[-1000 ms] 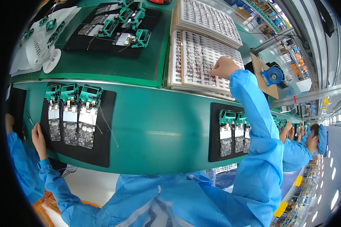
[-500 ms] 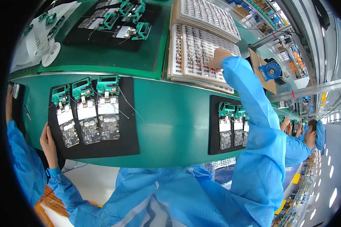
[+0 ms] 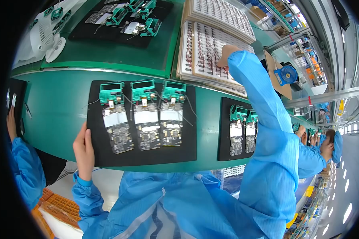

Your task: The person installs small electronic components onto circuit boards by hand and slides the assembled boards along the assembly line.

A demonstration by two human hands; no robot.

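Note:
My left hand (image 3: 84,152) grips the left edge of a black mat (image 3: 143,158), thumb and finger along its side. Three circuit boards (image 3: 149,137) lie side by side on the mat, each joined to a green plastic frame (image 3: 142,90) at its far end, with thin grey wires trailing. Far off to the right, my right hand (image 3: 228,55) reaches down over a white tray (image 3: 205,42) with rows of small parts on dark red and black wires. Its fingers look curled together at the parts; the fingertips are hidden, so what they hold cannot be made out.
Another black mat (image 3: 224,137) with similar boards lies right, partly behind my right sleeve. More assemblies rest on a mat (image 3: 107,34) across the raised table edge. A white fan (image 3: 39,38) stands far left, a blue fan (image 3: 286,75) right. Co-workers sit at both sides.
The black mat with its three boards has slid right along the table, my left hand moving with it. My right hand has shifted slightly left and away over the tray.

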